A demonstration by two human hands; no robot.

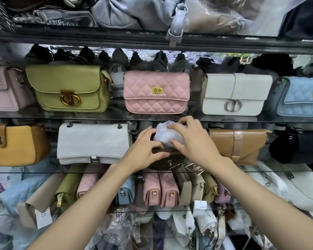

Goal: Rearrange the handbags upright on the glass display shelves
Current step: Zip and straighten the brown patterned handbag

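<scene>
A dark brown handbag (167, 162) stands on the middle glass shelf (43, 171) between a white quilted bag (93, 143) and a tan envelope bag (238, 146). Crumpled white stuffing paper (165, 133) sticks out of its top. My left hand (145, 150) grips the brown bag's left upper edge. My right hand (192, 139) curls over the paper and the bag's right side. A price tag (195, 168) hangs from the bag. On the shelf above stand a green bag (69, 88), a pink quilted bag (156, 92) and a white bag (236, 93), all upright.
A mustard bag (16, 144) and a black bag (300, 147) flank the middle shelf's ends. A pale blue quilted bag (302, 97) stands upper right. The lower shelf holds several small bags packed side-on (161, 190). Wrapped bags crowd the top and bottom shelves.
</scene>
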